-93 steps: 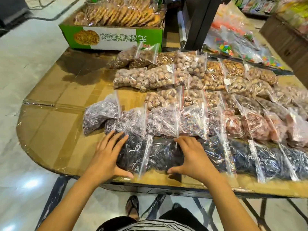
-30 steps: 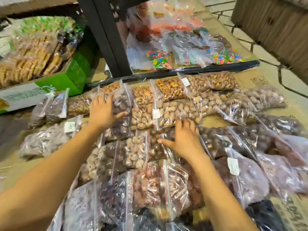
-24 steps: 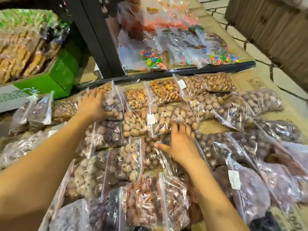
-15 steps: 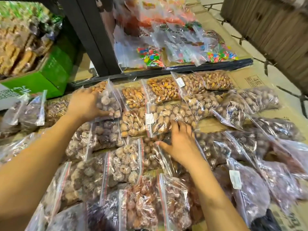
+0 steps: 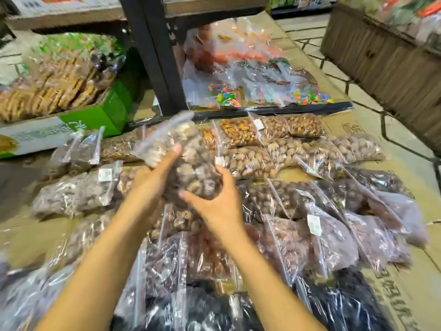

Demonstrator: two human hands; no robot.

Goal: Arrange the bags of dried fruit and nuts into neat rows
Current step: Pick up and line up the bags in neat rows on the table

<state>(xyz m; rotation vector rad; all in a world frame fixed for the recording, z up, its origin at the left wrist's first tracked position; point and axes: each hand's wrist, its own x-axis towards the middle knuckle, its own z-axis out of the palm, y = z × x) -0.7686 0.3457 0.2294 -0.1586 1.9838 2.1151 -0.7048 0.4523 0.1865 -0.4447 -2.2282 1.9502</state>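
Note:
Clear zip bags of nuts and dried fruit lie in rough rows on a cardboard-covered table [image 5: 346, 130]. Both hands hold up a clear bag of brown nuts [image 5: 188, 161] above the middle of the table. My left hand [image 5: 155, 180] grips it from the left with the thumb on its front. My right hand [image 5: 214, 199] cups its lower right side. Almond bags [image 5: 238, 132] lie in the far row, pale nut bags [image 5: 250, 161] behind the hands, dark fruit bags [image 5: 334, 304] nearest me.
A green carton of biscuits [image 5: 95, 113] stands at the far left. A black shelf post [image 5: 155, 56] rises behind the table, with bags of coloured sweets [image 5: 224, 96] beside it. A wooden counter [image 5: 381, 56] is at the far right.
Earlier both hands pressed flat on bags lying in the rows. Now they have come together and lifted one bag of brown nuts off the table. The camera view has tilted up.

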